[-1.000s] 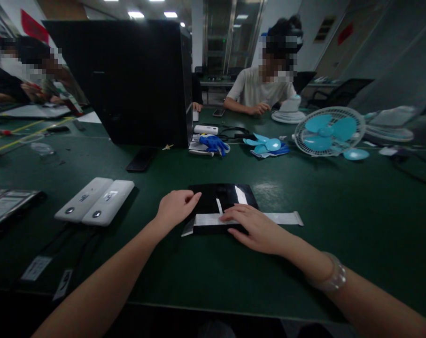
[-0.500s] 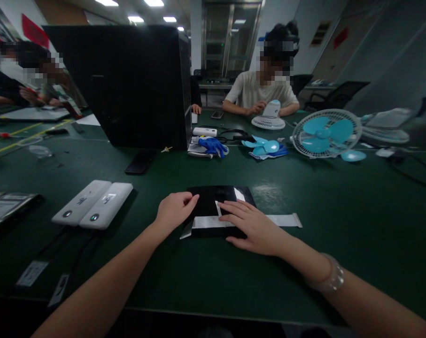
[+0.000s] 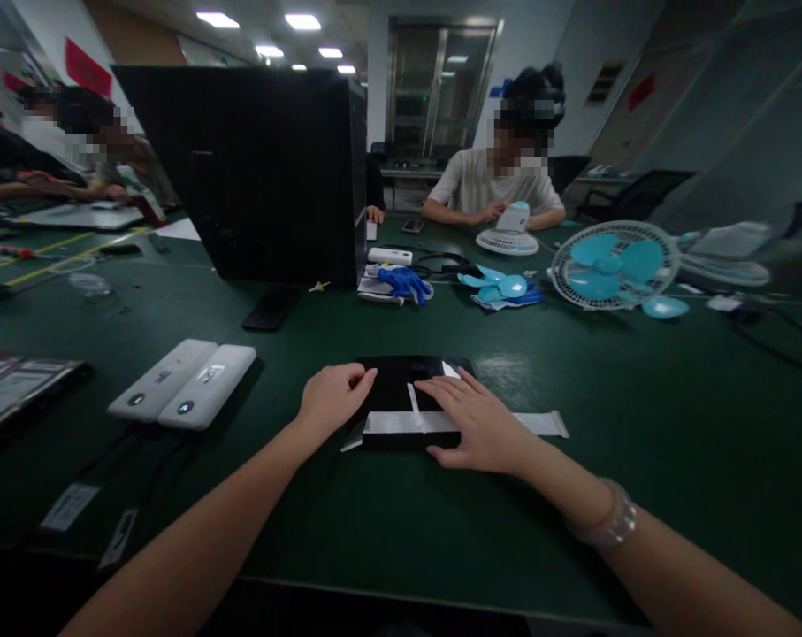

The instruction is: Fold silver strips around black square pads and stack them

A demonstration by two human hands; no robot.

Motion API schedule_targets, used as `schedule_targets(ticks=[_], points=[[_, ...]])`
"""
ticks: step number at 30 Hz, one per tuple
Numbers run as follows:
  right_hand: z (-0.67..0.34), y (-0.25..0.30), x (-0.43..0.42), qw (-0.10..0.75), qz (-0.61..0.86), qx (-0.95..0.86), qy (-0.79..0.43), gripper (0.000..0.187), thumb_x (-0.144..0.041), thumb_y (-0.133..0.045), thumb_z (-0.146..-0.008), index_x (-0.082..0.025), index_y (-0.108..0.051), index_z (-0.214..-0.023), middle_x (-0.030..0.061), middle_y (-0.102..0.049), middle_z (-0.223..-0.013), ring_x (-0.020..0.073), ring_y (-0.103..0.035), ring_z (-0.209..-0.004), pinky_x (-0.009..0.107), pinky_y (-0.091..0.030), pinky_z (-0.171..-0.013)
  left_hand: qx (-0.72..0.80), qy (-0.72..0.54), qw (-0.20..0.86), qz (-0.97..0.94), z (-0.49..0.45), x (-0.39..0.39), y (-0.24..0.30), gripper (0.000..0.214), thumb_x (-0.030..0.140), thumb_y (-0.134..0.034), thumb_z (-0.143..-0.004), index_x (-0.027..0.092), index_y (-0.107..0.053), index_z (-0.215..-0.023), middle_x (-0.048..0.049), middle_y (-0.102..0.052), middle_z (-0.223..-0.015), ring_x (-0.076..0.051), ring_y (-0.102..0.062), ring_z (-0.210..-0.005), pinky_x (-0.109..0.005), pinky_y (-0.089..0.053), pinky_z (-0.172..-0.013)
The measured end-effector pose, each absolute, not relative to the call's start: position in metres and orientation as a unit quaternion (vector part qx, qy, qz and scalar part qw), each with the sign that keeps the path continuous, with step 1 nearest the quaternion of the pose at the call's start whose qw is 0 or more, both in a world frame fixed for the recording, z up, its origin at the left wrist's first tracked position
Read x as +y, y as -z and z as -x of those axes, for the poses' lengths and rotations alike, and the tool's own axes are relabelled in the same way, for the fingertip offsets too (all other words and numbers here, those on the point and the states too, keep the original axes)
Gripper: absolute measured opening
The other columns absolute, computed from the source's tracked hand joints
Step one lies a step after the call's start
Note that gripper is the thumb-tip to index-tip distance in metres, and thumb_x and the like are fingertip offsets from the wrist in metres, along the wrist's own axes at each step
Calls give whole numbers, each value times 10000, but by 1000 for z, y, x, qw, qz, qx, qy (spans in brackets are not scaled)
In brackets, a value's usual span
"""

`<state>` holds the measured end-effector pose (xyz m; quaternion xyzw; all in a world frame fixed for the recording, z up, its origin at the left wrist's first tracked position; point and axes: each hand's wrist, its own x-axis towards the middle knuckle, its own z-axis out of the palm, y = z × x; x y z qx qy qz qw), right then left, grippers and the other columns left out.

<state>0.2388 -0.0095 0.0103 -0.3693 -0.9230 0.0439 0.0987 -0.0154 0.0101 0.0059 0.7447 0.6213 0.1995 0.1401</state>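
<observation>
A thin black panel (image 3: 391,376) lies on the green table in front of me. A wide white ribbon cable (image 3: 387,423) runs across its near part, and one end sticks out past the right side. A short white strip (image 3: 412,398) stands across the ribbon near the middle. My left hand (image 3: 334,395) is closed at the panel's left edge, fingers curled and mostly hidden, thumb pointing right. My right hand (image 3: 477,420) rests over the right part of panel and ribbon. Its fingers are stretched out and spread, the thumb by the near edge.
Two white power banks (image 3: 205,389) with cables lie left. Behind stand a large black box (image 3: 255,177) and a dark phone (image 3: 271,308). Blue gloves (image 3: 404,283), loose fan blades (image 3: 497,281) and a fan (image 3: 609,265) lie farther back. A co-worker (image 3: 493,186) handles a white fan part opposite.
My right fingers have drawn slightly right, uncovering more of the white strip and ribbon. My left hand stays at the panel's left edge. The camera view has shifted a little.
</observation>
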Motion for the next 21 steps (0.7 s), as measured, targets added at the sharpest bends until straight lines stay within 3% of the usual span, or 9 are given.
schedule_targets(ticks=[3,8,13,17,21], points=[[-245,-13,-5,85,380,-921,-8,836,-569,-610,-740,-202,-350,-1445,109,-490,-1368,282,-424,-1269,543,-172,-1129,624,-202,148,-740,16,10,-6,466,506,-333,-933,202,-558,-660,-1,-592,-636,-155,-534,-591,-261,-291,-524],[-277,-13,18,30,467,-882,52,859,-630,-584,-729,-134,-418,-1410,171,-575,-1253,319,-516,-1177,548,-276,-1073,613,-198,181,-743,18,10,-4,460,523,-343,-925,202,-556,-672,5,-567,-614,-150,-524,-565,-250,-324,-513],[-340,-13,49,-21,568,-821,62,841,-681,-533,-741,-151,-449,-1388,176,-607,-1201,334,-557,-1121,522,-343,-1014,598,-206,199,-748,21,9,-3,462,533,-339,-925,202,-573,-703,12,-562,-618,-149,-532,-566,-255,-367,-525],[-403,-19,65,-47,691,-721,20,887,-725,-526,-733,-150,-433,-1401,210,-626,-1138,357,-594,-1030,455,-418,-860,592,-200,194,-756,21,9,-4,455,518,-342,-931,198,-579,-710,11,-569,-634,-143,-533,-575,-254,-369,-525],[-472,-22,66,-51,787,-615,-8,878,-734,-403,-808,-79,-447,-1392,312,-613,-1065,350,-645,-855,424,-404,-658,594,-192,182,-760,21,10,-4,448,502,-348,-933,197,-584,-705,10,-575,-636,-141,-534,-579,-250,-358,-521]])
